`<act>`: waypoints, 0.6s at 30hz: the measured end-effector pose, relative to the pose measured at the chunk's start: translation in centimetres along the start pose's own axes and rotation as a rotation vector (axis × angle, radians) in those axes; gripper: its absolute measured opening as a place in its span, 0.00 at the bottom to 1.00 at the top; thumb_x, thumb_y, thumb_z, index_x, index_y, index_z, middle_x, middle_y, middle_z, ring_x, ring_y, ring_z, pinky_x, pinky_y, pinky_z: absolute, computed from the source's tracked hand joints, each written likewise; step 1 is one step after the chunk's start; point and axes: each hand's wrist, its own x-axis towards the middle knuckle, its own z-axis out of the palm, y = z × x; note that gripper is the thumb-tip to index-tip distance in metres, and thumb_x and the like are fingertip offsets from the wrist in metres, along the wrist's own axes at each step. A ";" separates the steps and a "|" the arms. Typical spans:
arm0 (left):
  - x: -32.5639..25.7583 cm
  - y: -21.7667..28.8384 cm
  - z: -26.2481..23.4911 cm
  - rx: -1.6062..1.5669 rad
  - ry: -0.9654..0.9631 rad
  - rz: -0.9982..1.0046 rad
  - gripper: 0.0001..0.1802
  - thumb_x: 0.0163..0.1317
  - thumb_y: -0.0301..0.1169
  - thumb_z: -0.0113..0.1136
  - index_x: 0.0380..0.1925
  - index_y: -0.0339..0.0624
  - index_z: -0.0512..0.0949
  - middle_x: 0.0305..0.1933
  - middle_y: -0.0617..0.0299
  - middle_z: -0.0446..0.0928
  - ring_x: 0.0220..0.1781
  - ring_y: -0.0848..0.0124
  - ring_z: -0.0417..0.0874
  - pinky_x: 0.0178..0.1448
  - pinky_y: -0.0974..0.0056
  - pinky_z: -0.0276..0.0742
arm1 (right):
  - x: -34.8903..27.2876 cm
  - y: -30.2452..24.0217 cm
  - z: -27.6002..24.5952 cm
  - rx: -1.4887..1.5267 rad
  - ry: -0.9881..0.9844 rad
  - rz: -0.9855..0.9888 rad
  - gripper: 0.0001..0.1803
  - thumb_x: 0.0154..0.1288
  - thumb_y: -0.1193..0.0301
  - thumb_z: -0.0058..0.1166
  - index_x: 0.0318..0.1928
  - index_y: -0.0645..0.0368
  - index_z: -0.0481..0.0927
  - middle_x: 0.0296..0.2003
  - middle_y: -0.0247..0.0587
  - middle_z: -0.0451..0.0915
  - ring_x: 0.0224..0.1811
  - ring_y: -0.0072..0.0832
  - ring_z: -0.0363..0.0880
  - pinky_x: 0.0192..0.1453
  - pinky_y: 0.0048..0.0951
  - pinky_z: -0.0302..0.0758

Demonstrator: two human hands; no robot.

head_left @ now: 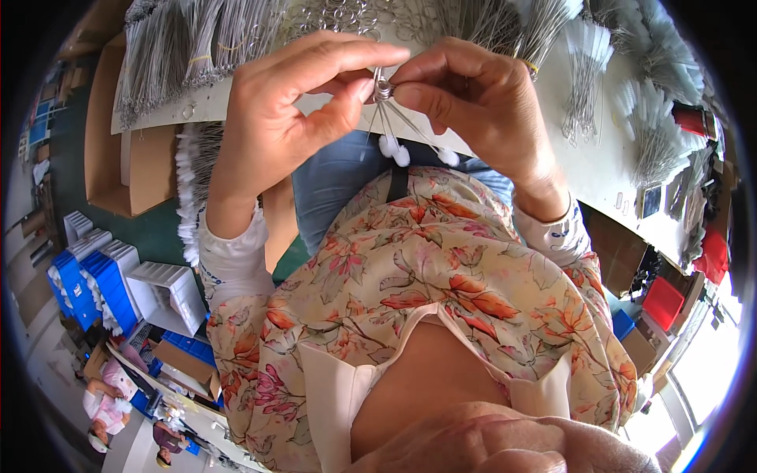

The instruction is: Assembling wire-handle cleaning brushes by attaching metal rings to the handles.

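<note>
Above my lap, at the table's near edge, both hands meet around a small metal ring (384, 89) with several thin wire brushes hanging from it. The brushes end in fluffy white tips (393, 150). My left hand (288, 98) pinches the ring's left side between thumb and fingers, its index finger stretched across the top. From the other side, my right hand (481, 94) grips the ring with thumb and bent index finger. The fingertips hide part of the ring. Beyond my hands lies a heap of loose metal rings (339, 14).
Bundles of wire brushes (158, 79) cover the table's far left, and more bundles (585, 71) lie on the right. An open cardboard box (110, 150) stands left, with white crates (169, 296) and blue crates (110, 288) nearer. Two people (110, 398) are at lower left.
</note>
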 end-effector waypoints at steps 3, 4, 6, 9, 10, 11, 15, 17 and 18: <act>0.0 -1.2 -0.4 0.086 -0.009 0.032 0.06 0.55 0.23 0.60 0.35 0.38 0.79 0.29 0.64 0.76 0.26 0.79 0.75 0.31 0.74 0.75 | 0.2 0.3 0.1 0.129 -0.016 0.053 0.07 0.59 0.75 0.58 0.37 0.64 0.79 0.25 0.30 0.78 0.25 0.10 0.71 0.26 0.15 0.67; -0.1 -1.1 -0.3 0.087 -0.008 0.032 0.06 0.55 0.23 0.60 0.35 0.38 0.79 0.29 0.64 0.76 0.26 0.79 0.75 0.31 0.74 0.75 | 0.3 0.4 0.1 0.129 -0.017 0.052 0.07 0.59 0.75 0.58 0.37 0.64 0.79 0.25 0.30 0.78 0.25 0.10 0.71 0.26 0.15 0.67; -0.8 -1.0 0.0 -0.166 0.043 -0.281 0.05 0.60 0.27 0.57 0.34 0.38 0.78 0.26 0.67 0.73 0.23 0.82 0.70 0.26 0.75 0.68 | 0.5 0.5 0.2 0.190 -0.058 0.068 0.07 0.60 0.75 0.56 0.38 0.65 0.78 0.24 0.29 0.76 0.23 0.11 0.69 0.25 0.15 0.66; -1.9 -2.7 -0.1 -0.886 0.023 -0.515 0.10 0.65 0.31 0.51 0.40 0.35 0.74 0.28 0.68 0.69 0.24 0.84 0.66 0.26 0.77 0.62 | 0.5 0.7 0.5 0.172 -0.083 0.124 0.07 0.60 0.75 0.56 0.37 0.65 0.78 0.23 0.29 0.75 0.22 0.12 0.68 0.24 0.15 0.66; -2.2 -2.6 0.1 -0.888 0.037 -0.608 0.07 0.65 0.28 0.50 0.39 0.39 0.76 0.24 0.70 0.70 0.21 0.84 0.66 0.24 0.76 0.63 | 0.6 1.1 0.6 0.171 -0.093 0.124 0.07 0.60 0.75 0.56 0.37 0.65 0.78 0.23 0.29 0.75 0.22 0.12 0.68 0.24 0.15 0.66; -2.3 -2.1 0.1 -0.885 0.049 -0.608 0.07 0.65 0.28 0.50 0.39 0.39 0.76 0.24 0.70 0.70 0.21 0.84 0.66 0.24 0.76 0.63 | 0.7 1.6 0.7 0.182 -0.081 0.119 0.07 0.60 0.75 0.56 0.37 0.65 0.78 0.23 0.29 0.75 0.22 0.12 0.69 0.24 0.15 0.65; -2.8 -1.1 -0.2 0.090 0.032 -0.256 0.06 0.64 0.26 0.51 0.37 0.35 0.74 0.23 0.68 0.70 0.21 0.84 0.66 0.24 0.76 0.65 | 1.4 2.6 1.6 0.208 -0.097 0.068 0.07 0.62 0.75 0.54 0.40 0.64 0.77 0.20 0.28 0.71 0.19 0.11 0.65 0.19 0.13 0.58; -3.6 -1.0 -0.7 -0.406 0.105 -0.522 0.08 0.64 0.26 0.50 0.40 0.36 0.74 0.23 0.68 0.70 0.20 0.83 0.66 0.23 0.76 0.64 | 1.5 2.7 2.3 0.201 -0.136 0.047 0.08 0.62 0.74 0.54 0.40 0.64 0.77 0.20 0.29 0.71 0.19 0.11 0.66 0.19 0.13 0.58; -3.9 -1.2 -1.0 -0.705 0.174 -0.589 0.09 0.65 0.27 0.50 0.42 0.36 0.74 0.23 0.67 0.71 0.19 0.83 0.65 0.22 0.76 0.64 | 1.5 2.7 2.7 0.192 -0.159 0.026 0.08 0.63 0.74 0.53 0.40 0.64 0.77 0.20 0.29 0.71 0.20 0.12 0.66 0.19 0.13 0.58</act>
